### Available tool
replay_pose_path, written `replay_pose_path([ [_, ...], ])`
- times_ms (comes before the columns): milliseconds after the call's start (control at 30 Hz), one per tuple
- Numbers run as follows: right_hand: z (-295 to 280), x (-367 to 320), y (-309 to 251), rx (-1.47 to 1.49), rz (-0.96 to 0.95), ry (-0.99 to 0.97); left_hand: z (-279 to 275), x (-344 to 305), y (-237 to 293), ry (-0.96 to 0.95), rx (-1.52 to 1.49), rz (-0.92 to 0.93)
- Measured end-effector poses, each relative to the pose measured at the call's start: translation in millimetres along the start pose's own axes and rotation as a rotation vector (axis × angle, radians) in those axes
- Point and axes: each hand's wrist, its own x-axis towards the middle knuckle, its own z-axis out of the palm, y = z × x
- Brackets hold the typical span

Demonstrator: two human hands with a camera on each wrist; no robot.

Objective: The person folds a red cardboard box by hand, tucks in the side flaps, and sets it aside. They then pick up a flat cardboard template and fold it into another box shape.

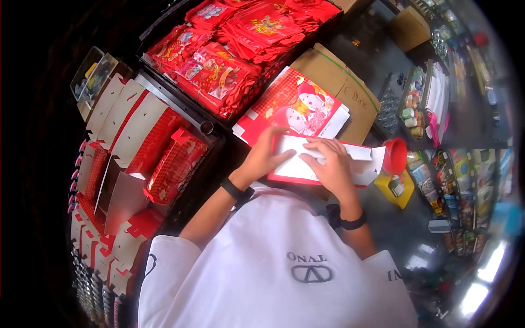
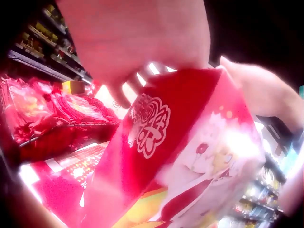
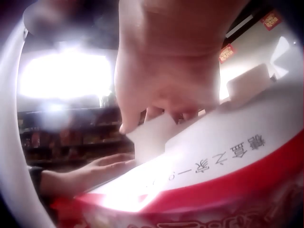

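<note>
In the head view a red cardboard box [image 1: 292, 167] lies across the front of the body, its white side up. My left hand [image 1: 263, 157] grips its left end, the thumb on the white face and the fingers at the far edge. Over the middle, my right hand [image 1: 334, 168] pinches the white flaps with thumb and fingers. A white flap [image 3: 154, 137] stands up beneath the right fingers in the right wrist view, by a panel with printed characters. The box's red side with a pale emblem [image 2: 152, 126] faces the left wrist camera.
Printed red cardboard sheets [image 1: 306, 104] lie on a brown carton [image 1: 358, 98] just beyond the box. A dark crate of red bags [image 1: 219, 71] stands at the upper left. Folded red-and-white boxes [image 1: 139, 128] fill the left side. A red ring-shaped object [image 1: 395, 157] sits at the right.
</note>
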Motion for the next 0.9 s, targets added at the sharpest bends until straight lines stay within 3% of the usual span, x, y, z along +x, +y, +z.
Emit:
replay_pose_path([
  [100, 0.4, -0.3, 4.8, -0.084, 0.044, -0.094, -5.7, 2.7, -9.5, -0.081, -0.03, -0.03],
  [300, 9.0, 3.7, 18.2, -0.299, -0.055, -0.126, -17.7, 6.0, -6.4, -0.162, -0.026, -0.02],
  [900, 1.3, 23.4, 23.4, -0.239, -0.086, -0.187, -16.7, 9.0, -11.2, -0.156, -0.027, 0.044],
])
